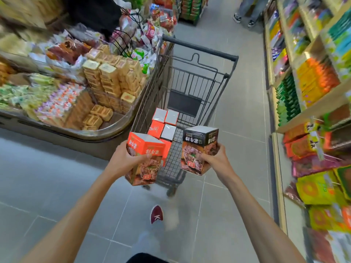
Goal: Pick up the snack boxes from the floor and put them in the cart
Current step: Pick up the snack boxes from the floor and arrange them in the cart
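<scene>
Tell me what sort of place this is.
A shop aisle, most likely a supermarket or snack store. A wire shopping cart stands on the tiled floor, shelves packed with bright packets line the right side, and a display bin heaped with wrapped snacks sits on the left.

cart [191,86] top: wide open, nothing over it
cart left half: snack boxes [164,121] stacked in there
cart right half: bare wire, free
left of cart: display bin [106,136] just beside it
right of cart: open floor [241,114] up to the shelves [311,109]
</scene>
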The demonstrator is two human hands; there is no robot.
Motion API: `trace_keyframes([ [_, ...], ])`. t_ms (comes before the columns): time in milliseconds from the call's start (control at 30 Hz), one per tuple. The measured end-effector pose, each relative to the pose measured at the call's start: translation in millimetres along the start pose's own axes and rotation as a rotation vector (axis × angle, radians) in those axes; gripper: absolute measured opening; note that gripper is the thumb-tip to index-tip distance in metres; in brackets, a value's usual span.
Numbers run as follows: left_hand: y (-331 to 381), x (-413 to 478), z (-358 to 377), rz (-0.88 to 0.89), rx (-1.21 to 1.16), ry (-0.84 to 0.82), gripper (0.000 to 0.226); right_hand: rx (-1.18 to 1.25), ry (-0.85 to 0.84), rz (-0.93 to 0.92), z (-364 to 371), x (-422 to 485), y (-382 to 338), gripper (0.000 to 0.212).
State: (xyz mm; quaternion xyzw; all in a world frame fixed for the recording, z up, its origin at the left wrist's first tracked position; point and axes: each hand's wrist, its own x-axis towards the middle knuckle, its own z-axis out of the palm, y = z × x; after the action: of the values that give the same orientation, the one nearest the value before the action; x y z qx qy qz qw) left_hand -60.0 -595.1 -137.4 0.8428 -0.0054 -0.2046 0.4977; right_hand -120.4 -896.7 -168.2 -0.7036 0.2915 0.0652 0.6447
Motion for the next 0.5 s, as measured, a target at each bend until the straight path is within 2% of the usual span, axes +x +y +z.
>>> trace_keyframes([
  [167, 9.2, 62.0, -15.7, -0.020, -0.014, -0.068, 0.061, 0.040, -0.032, 0.014, 22.1, 65.7, -34.0, 0.092],
  [400, 11.7, 118.9, -12.2, -0.059, -0.029, -0.134, 0.068, -0.019, -0.080, 0.083, 33.0, 150.1, -56.1, 0.106],
  [500, 16.1, 136.8, -1.6, -0.092, -0.011, -0.143, 0.060, -0.083, -0.081, 0.126, 32.2, 185.4, -56.4, 0.106],
])
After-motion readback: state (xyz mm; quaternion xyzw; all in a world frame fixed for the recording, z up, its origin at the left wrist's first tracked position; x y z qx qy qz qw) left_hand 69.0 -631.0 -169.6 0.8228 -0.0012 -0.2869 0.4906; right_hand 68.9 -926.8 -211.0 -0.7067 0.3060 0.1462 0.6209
